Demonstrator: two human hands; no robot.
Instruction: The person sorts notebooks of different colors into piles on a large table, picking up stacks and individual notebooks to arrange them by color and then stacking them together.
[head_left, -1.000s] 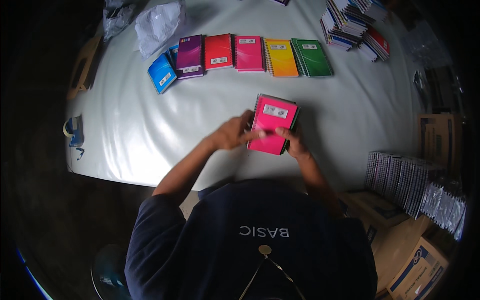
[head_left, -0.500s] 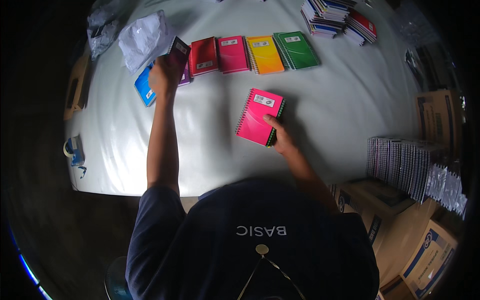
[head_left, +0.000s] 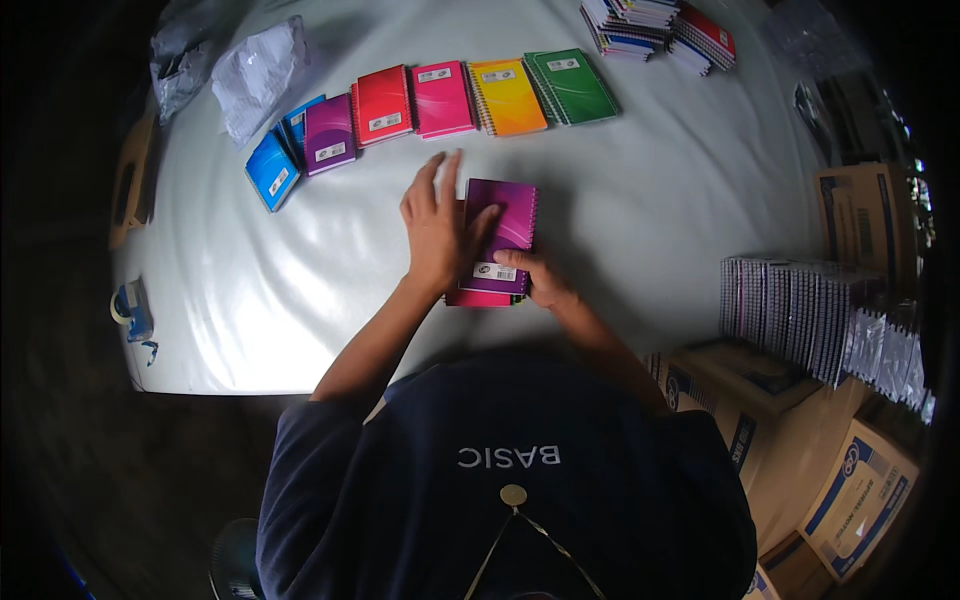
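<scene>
A purple spiral notebook [head_left: 505, 215] lies on top of a pink notebook [head_left: 480, 299] in a small stack in front of me. My right hand [head_left: 548, 283] grips this stack by its right side, thumb over the purple cover. At the stack's left edge, my left hand [head_left: 437, 232] has its fingers stretched apart, with the thumb resting on the purple cover. Beyond my hands runs a row of spiral notebook piles: blue [head_left: 271, 170], purple [head_left: 329, 135], red [head_left: 382, 104], pink [head_left: 443, 98], yellow [head_left: 508, 96] and green [head_left: 573, 86].
Crumpled clear plastic [head_left: 260, 78] lies at the far left. A tape dispenser [head_left: 136, 309] sits on the table's left edge. More notebooks [head_left: 630, 28] are piled at the back right. Along the right side stand a long row of notebooks [head_left: 790, 305] and cardboard boxes [head_left: 850, 500].
My left hand has come back from the row toward me, bringing a purple notebook onto the stack. The right hand still holds the stack, now slightly closer to the left hand.
</scene>
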